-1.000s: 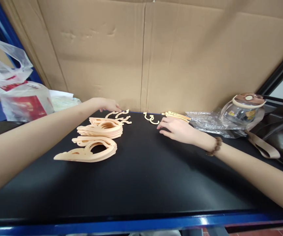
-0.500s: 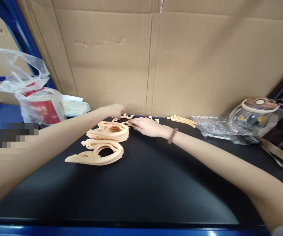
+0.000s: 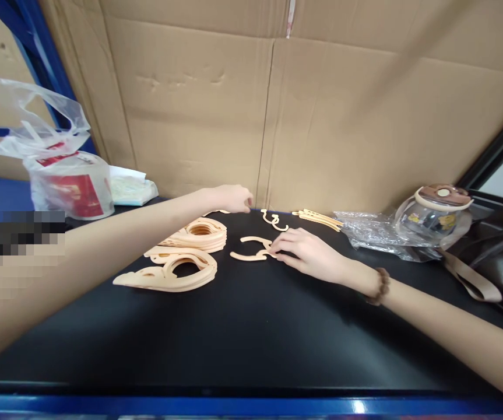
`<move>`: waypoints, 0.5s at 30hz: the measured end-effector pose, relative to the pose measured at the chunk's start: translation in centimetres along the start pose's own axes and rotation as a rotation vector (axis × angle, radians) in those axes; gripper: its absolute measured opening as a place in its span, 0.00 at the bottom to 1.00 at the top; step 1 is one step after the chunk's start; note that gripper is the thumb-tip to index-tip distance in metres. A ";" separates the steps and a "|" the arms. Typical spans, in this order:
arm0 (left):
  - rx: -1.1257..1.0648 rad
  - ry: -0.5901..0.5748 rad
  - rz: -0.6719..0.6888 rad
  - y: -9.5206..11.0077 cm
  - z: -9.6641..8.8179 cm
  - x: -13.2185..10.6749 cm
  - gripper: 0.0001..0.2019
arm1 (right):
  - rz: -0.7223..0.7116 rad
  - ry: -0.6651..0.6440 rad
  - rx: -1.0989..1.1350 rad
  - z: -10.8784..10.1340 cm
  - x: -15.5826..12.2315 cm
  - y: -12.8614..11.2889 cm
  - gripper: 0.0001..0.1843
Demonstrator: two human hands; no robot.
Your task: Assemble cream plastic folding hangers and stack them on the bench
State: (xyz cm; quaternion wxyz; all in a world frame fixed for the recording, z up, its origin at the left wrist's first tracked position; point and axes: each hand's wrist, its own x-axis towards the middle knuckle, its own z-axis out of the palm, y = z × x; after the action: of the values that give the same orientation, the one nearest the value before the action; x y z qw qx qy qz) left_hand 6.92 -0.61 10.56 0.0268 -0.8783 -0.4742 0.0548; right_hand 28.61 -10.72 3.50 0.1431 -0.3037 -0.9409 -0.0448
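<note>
Two pale-peach plastic hanger hooks (image 3: 254, 256) lie on the black table, and my right hand (image 3: 310, 254) pinches their near ends with its fingertips. Further back, my left hand (image 3: 231, 199) hovers by the cardboard wall, fingers bent downward and slightly apart, with nothing visible in them. Loose hooks (image 3: 274, 220) sit just to the right of that hand. Below my left forearm are two stacks of folded plastic hangers, a rear stack (image 3: 205, 234) and a front stack (image 3: 194, 280). Part of the rear stack is hidden by the forearm.
Slim peach strips (image 3: 319, 219) lie along the back edge, beside crumpled clear plastic (image 3: 369, 233). At the right stand a clear lidded jar (image 3: 430, 219) and a dark bag (image 3: 491, 262). A bagged tub (image 3: 74, 186) and a white packet (image 3: 132, 189) are on the left.
My right hand has moved right and nearer, bringing two hooks away from the stacks. My left hand has shifted right along the back of the table.
</note>
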 end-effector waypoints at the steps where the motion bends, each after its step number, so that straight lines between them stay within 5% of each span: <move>1: -0.003 -0.009 0.038 0.8 0.1 0.3 0.21 | 0.012 0.005 0.031 -0.3 -0.6 0.0 0.12; 7: -0.016 -0.090 0.158 3.8 1.5 2.2 0.22 | 0.146 0.064 -0.029 -0.4 -0.9 2.3 0.14; 15: -0.009 -0.103 0.108 3.9 2.2 1.6 0.24 | 0.223 0.004 -0.236 1.5 2.2 5.8 0.13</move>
State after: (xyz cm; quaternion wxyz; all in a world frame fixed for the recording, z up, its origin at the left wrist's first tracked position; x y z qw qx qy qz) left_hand 10.79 -1.39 7.92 -0.0046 -0.8987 -0.4273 0.0992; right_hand 29.96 -4.51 2.75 0.1123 -0.4209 -0.8893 -0.1394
